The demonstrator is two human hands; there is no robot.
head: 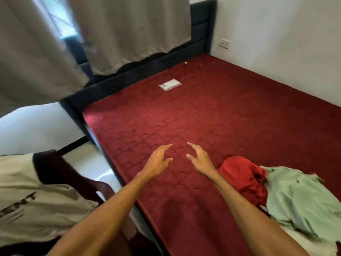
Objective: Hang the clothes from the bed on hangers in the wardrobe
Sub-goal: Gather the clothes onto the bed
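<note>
Shirt (299, 196), green, partly out of frame, against red garment (241, 176) on bed (221, 108)

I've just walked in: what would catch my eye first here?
The big dark red mattress fills the middle. Over its near part the person's left grip and right grip reach out side by side, fingers spread, holding nothing. At the lower right lie a crumpled red garment and a pale green shirt, touching.
</note>
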